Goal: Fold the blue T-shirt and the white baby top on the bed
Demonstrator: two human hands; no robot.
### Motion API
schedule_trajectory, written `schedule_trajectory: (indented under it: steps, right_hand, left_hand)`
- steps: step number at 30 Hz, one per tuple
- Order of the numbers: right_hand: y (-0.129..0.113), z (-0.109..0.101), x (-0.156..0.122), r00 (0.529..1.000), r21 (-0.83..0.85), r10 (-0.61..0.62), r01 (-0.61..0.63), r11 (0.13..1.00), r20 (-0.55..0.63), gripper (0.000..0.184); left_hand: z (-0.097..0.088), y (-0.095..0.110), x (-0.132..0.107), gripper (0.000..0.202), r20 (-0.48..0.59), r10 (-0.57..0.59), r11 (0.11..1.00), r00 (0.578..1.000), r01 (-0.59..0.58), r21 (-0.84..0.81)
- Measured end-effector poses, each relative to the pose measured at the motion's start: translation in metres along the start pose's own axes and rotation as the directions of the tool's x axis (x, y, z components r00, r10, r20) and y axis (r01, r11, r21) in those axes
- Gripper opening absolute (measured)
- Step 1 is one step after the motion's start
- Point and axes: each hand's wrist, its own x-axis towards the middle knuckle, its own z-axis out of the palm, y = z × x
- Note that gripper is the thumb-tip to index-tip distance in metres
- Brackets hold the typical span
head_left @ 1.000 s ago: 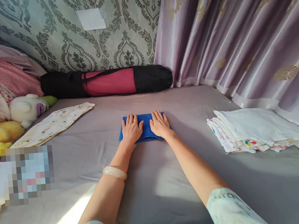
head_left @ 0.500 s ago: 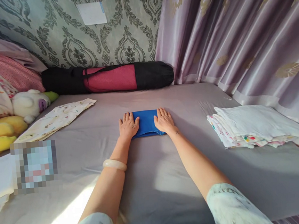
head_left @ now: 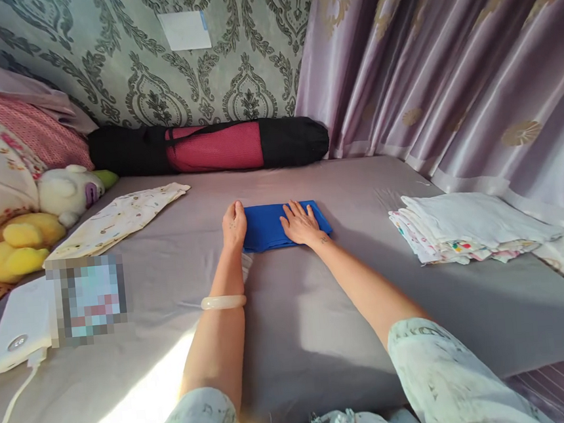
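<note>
A folded blue cloth (head_left: 266,223) lies flat on the grey bed sheet (head_left: 319,300) in front of me. My left hand (head_left: 234,226) is turned on its side at the cloth's left edge, with its fingers closed together around that edge; part of the fingers is hidden. Flat on top of the cloth, right of its middle, rests my right hand (head_left: 301,223), fingers spread and holding nothing.
A stack of folded pale cloths (head_left: 475,224) sits to the right. On the left are a patterned cloth (head_left: 119,216), a white power bank with a cable (head_left: 20,323), a blurred object (head_left: 96,297) and plush toys (head_left: 27,237). A black-and-red rolled bag (head_left: 214,148) lies along the wall.
My left hand has turned from lying flat on the cloth to gripping its left edge. My right hand remains flat, and more cloth now shows to its right. The view has shifted slightly.
</note>
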Motion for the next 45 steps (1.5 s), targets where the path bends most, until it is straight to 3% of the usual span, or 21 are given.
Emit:
schedule_trajectory:
  steps: [3, 9, 15, 21, 25, 30, 35, 39, 45]
  right_hand:
    - [0.002, 0.005, 0.0, 1.0, -0.011, 0.01, -0.01, 1.0, 0.013, 0.059]
    - [0.002, -0.001, 0.002, 0.998, -0.005, 0.02, -0.02, 1.0, 0.06, 0.059]
    - [-0.029, -0.008, 0.013, 1.0, 0.072, 0.002, -0.004, 0.997, 0.022, 0.057]
    - [-0.05, 0.009, 0.016, 0.999, 0.115, -0.036, 0.035, 0.993, 0.005, 0.059]
    - [-0.048, 0.014, 0.014, 0.999, 0.101, -0.038, 0.037, 0.994, 0.008, 0.059]
    - [-0.049, 0.006, 0.016, 0.998, 0.107, -0.025, 0.019, 0.994, 0.051, 0.059]
    - [-0.073, -0.001, 0.023, 0.997, 0.113, -0.075, 0.072, 0.991, 0.021, 0.059]
    - [-0.097, 0.007, 0.026, 0.987, 0.116, -0.16, 0.161, 0.98, -0.014, 0.06]
    - [-0.103, 0.021, 0.027, 0.989, 0.125, -0.146, 0.146, 0.981, -0.01, 0.061]
  left_hand:
    - [-0.002, -0.002, 0.002, 0.03, -0.015, 0.04, 0.99, 0.999, -0.037, 0.138]
    - [-0.004, -0.005, 0.006, 0.025, -0.065, 0.006, 0.995, 0.998, 0.0, 0.103]
    - [-0.004, -0.006, 0.009, 0.017, -0.125, -0.185, 0.968, 0.975, 0.158, -0.197]
    - [-0.015, 0.001, 0.012, 0.009, -0.165, -0.421, 0.814, 0.892, 0.291, -0.503]
    - [-0.021, 0.001, 0.017, 0.005, -0.127, -0.518, 0.711, 0.846, 0.343, -0.614]
    - [-0.025, -0.001, 0.021, 0.008, -0.069, -0.564, 0.65, 0.823, 0.391, -0.651]
    - [-0.029, -0.001, 0.022, 0.014, -0.007, -0.583, 0.569, 0.812, 0.402, -0.718]
    - [-0.032, 0.002, 0.022, 0.016, 0.005, -0.606, 0.532, 0.795, 0.41, -0.741]
    - [-0.034, 0.003, 0.023, 0.017, 0.023, -0.632, 0.483, 0.775, 0.416, -0.771]
